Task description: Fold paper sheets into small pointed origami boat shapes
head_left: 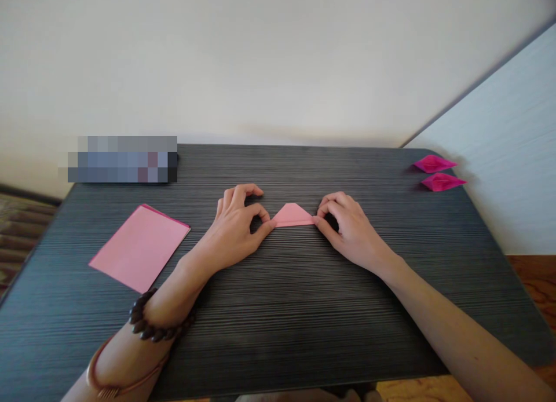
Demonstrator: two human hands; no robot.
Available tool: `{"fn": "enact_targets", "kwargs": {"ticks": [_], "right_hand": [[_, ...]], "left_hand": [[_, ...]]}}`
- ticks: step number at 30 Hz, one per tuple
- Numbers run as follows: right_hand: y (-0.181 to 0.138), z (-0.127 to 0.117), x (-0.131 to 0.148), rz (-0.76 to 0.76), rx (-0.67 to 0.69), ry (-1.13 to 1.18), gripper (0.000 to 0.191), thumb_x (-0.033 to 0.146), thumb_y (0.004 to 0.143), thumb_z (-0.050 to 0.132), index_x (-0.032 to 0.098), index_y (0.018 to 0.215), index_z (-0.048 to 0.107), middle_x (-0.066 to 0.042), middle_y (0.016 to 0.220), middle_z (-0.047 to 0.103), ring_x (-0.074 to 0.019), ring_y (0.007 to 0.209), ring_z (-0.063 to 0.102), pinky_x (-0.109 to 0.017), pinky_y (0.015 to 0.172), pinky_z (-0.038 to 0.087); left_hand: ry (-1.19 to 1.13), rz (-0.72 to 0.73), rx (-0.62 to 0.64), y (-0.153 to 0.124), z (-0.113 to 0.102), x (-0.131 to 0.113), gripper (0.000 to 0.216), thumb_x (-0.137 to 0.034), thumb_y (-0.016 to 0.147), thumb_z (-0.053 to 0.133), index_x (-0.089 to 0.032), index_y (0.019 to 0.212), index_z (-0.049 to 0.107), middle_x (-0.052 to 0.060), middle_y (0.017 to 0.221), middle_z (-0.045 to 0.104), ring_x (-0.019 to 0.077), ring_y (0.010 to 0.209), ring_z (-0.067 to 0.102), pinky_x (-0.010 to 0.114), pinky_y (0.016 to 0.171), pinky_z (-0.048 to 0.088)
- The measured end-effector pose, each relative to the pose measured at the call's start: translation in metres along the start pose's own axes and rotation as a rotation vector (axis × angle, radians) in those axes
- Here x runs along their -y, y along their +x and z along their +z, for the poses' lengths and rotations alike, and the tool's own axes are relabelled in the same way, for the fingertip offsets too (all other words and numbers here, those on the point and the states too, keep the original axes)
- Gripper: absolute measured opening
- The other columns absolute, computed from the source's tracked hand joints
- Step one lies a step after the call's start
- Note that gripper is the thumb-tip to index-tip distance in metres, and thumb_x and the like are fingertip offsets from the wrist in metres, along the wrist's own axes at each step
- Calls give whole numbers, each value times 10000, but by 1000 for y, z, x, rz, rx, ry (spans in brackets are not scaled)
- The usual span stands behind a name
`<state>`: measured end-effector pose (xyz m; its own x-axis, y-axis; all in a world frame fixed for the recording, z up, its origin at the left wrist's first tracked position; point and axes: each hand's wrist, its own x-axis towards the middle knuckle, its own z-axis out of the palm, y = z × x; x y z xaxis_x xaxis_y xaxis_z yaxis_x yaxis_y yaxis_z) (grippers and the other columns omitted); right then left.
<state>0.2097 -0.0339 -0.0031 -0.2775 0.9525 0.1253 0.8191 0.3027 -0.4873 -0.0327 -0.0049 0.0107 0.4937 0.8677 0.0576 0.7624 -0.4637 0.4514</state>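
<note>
A small folded pink paper (292, 215), shaped like a flat trapezoid, lies on the dark ribbed table (278, 309) near its middle. My left hand (237, 225) pinches the paper's left tip between thumb and forefinger. My right hand (347, 225) pinches its right tip the same way. Both hands rest on the tabletop with fingers curled. A dark bead bracelet (152, 324) and a thin band sit on my left wrist.
A stack of pink paper sheets (139, 247) lies at the left of the table. Two folded magenta paper shapes (436, 173) sit at the far right corner by a pale wall. A blurred-out object (124, 159) lies at the back left edge.
</note>
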Motion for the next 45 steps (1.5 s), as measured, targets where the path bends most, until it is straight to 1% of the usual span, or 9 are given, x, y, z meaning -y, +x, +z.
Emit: {"fn": "enact_targets", "kwargs": {"ticks": [3,7,12,19,22,29,36,41,45], "right_hand": [[-3,0,-2,-54,-23,7,121,313,904,484,211,877,543,-64,1004,563,-213,959,534,-387,847,409],[-5,-2,-2,-107,-25,41,173,391,875,541,227,926,558,-57,1079,562,-217,1017,536,-386,855,404],[-4,-1,1,-57,-13,24,174,352,903,491,219,853,591,-62,1116,543,-216,1034,543,-396,850,396],[-1,6,8,-11,-41,-56,199,336,909,460,195,817,567,-80,994,555,-221,934,551,-393,794,404],[-1,7,7,-10,-56,-79,202,349,907,466,192,816,553,-82,966,555,-222,930,551,-384,787,406],[-1,1,5,-84,-23,30,174,387,876,542,217,884,581,-60,1052,556,-207,1013,539,-368,824,402],[-1,1,7,-32,9,36,170,350,876,521,208,818,596,-75,1096,541,-228,1049,535,-409,852,390],[2,0,13,25,9,48,130,293,835,546,198,755,585,-57,1001,554,-209,946,562,-397,825,389],[5,1,16,56,12,45,105,263,805,557,195,727,574,-43,922,557,-201,886,561,-380,786,385]], "left_hand": [[10,9,3,-1,0,-1,220,-365,857,516,-201,768,634,64,1220,428,274,1182,356,491,985,330],[11,18,-2,-1,-1,-3,222,-357,867,504,-194,772,621,70,1214,444,271,1176,366,482,970,343],[11,26,12,-1,-2,-3,207,-348,867,505,-194,782,614,72,1208,446,268,1176,371,487,974,339],[22,24,-7,-2,-1,-2,200,-346,858,511,-193,776,608,81,1241,395,282,1198,343,503,985,335],[26,32,-3,-2,0,-3,201,-336,867,498,-189,778,603,84,1243,393,277,1205,340,492,994,331],[34,34,-3,-2,-1,-4,211,-336,884,474,-185,797,594,90,1245,406,266,1203,351,474,987,334],[27,41,17,-2,-1,-4,207,-349,882,478,-193,799,587,84,1238,420,270,1194,354,490,974,332],[53,-5,-18,-1,3,-4,209,-372,871,499,-199,799,592,87,1262,393,298,1225,304,527,966,309],[30,-39,-33,0,6,-1,174,-377,849,533,-215,863,593,82,1262,380,294,1226,304,540,1000,278]]}}
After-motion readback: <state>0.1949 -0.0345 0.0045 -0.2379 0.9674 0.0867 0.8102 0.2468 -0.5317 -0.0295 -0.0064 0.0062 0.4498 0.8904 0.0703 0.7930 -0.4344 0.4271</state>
